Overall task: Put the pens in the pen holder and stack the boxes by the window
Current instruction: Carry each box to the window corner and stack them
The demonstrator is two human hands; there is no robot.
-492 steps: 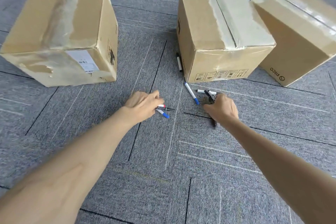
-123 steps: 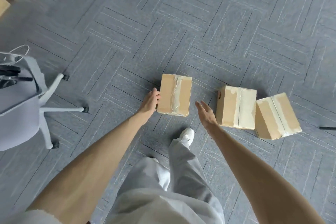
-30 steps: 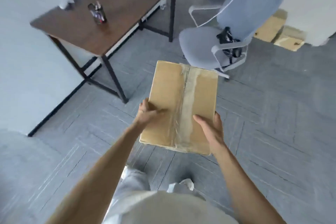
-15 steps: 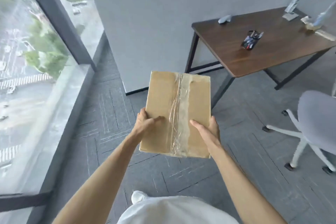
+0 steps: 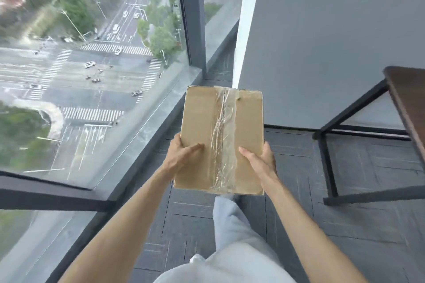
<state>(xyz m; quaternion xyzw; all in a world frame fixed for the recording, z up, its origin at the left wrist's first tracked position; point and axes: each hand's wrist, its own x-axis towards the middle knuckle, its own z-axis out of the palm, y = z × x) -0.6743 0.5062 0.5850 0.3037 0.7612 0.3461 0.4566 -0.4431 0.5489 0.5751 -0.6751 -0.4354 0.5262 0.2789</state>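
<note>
A brown cardboard box [image 5: 202, 119] with clear tape down its top hangs in the air in front of me, above the grey carpet by the window [image 5: 92, 64]. My left hand [image 5: 184, 156] grips its left near side, thumb lying on top. On the right near side my right hand [image 5: 259, 161] grips it the same way. The other boxes, the pens and the pen holder are out of view.
A floor-to-ceiling window with a dark frame [image 5: 193, 18] and a grey sill [image 5: 147, 126] runs along the left. A grey wall [image 5: 322, 41] stands ahead. A dark wooden table [image 5: 409, 103] on black legs [image 5: 328, 163] is at the right. My legs are below.
I have turned further left with the box held in both hands; the window now fills the left, and most of the table and the chair have slid out to the right.
</note>
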